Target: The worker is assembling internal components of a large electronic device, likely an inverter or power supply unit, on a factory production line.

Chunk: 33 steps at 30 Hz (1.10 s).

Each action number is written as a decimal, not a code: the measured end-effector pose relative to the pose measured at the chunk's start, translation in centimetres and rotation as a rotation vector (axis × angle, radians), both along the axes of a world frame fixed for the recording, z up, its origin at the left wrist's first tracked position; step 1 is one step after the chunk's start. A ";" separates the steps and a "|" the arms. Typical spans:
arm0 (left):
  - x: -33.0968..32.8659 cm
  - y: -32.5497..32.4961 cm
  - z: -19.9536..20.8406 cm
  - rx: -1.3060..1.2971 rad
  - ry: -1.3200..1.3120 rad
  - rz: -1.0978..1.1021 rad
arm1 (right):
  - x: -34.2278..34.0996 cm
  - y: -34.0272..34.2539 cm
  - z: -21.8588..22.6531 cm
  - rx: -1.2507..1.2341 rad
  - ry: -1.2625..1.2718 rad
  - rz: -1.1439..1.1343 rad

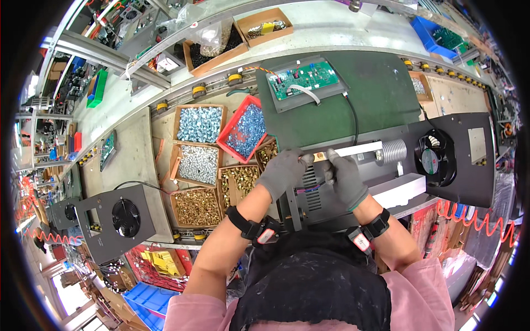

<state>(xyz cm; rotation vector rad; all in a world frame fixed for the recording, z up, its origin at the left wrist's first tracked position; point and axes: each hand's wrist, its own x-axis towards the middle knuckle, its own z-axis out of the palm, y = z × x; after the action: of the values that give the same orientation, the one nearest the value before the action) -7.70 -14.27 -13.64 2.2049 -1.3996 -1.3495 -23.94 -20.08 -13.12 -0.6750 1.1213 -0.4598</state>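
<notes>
A flat white bar [356, 150] with a round brass-coloured fitting [319, 156] at its left end lies between my gloved hands. My left hand [284, 174] is closed, its fingertips pinched beside the fitting; what they hold is too small to make out. My right hand [348, 179] is closed on the bar just right of the fitting, thumb along its edge. The bar's other end reaches a silver metal coil [393, 151]. Below the hands sits a dark grey metal housing [359, 182] with slots and thin coloured wires, its black fan [434, 160] at the right.
Left of my hands stand boxes of small hardware: a red bin [222, 138], silver parts [197, 164], brass parts [196, 207]. A green circuit board [303, 80] lies beyond on a green mat [381, 94]. A white block [400, 189] rests on the housing. Another fan panel [105, 220] stands left.
</notes>
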 end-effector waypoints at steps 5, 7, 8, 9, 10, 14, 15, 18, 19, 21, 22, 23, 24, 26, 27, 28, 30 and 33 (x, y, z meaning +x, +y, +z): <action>0.7 -0.5 0.8 -0.005 0.011 -0.165 | 0.7 0.2 0.6 -0.060 0.061 0.072; 0.8 -0.1 0.8 -0.038 0.019 -0.204 | 0.5 0.2 1.1 -0.034 0.144 0.125; 0.9 0.1 0.7 -0.064 0.061 -0.156 | 0.4 0.4 1.3 -0.098 0.081 0.097; 0.9 0.3 0.6 -0.077 0.089 -0.133 | 0.4 0.4 1.4 -0.084 0.089 0.091; 0.9 0.5 0.4 -0.081 0.109 -0.106 | 0.3 0.5 1.5 -0.066 0.103 0.097; 0.9 0.8 -0.5 -0.048 0.139 -0.167 | 0.4 0.5 1.2 -0.058 0.118 0.109; 0.8 0.8 -0.7 -0.073 0.127 -0.236 | 0.4 0.5 1.0 -0.070 0.087 0.108; 0.8 0.6 -1.6 0.055 0.269 0.020 | 0.4 0.3 0.4 -0.035 0.104 0.121; 0.8 0.5 -1.8 0.055 0.270 0.020 | 0.4 0.2 0.2 -0.052 0.082 0.126; 1.1 0.2 -2.2 0.013 0.350 0.032 | 0.4 0.0 0.0 -0.067 0.064 0.121; 1.2 0.1 -2.4 0.013 0.354 0.024 | 0.4 0.0 -0.1 -0.049 0.049 0.120; 1.3 0.0 -2.5 -0.006 0.404 0.069 | 0.4 -0.1 -0.1 -0.018 0.066 0.123; 1.3 -0.1 -2.7 -0.060 0.467 0.097 | 0.4 -0.1 -0.1 -0.040 0.037 0.117; 1.1 0.1 -2.9 -0.025 0.453 0.128 | 0.4 0.0 0.0 -0.024 0.026 0.106; 1.0 0.2 -3.1 -0.063 0.451 0.129 | 0.4 0.1 0.1 -0.025 0.023 0.104; 0.8 0.5 -3.2 -0.017 0.448 0.138 | 0.5 0.3 0.2 -0.020 0.036 0.111; 0.3 0.9 -3.5 -0.101 0.547 0.216 | 0.5 0.4 0.4 -0.023 0.044 0.117; -0.1 1.0 -3.8 -0.086 0.579 0.259 | 0.3 0.4 0.5 -0.025 0.053 0.137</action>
<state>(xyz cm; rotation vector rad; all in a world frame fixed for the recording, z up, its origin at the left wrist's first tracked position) -7.85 -13.29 -17.40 1.6678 -0.9073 -1.6108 -23.66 -19.66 -12.57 -0.7847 1.1127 -0.3415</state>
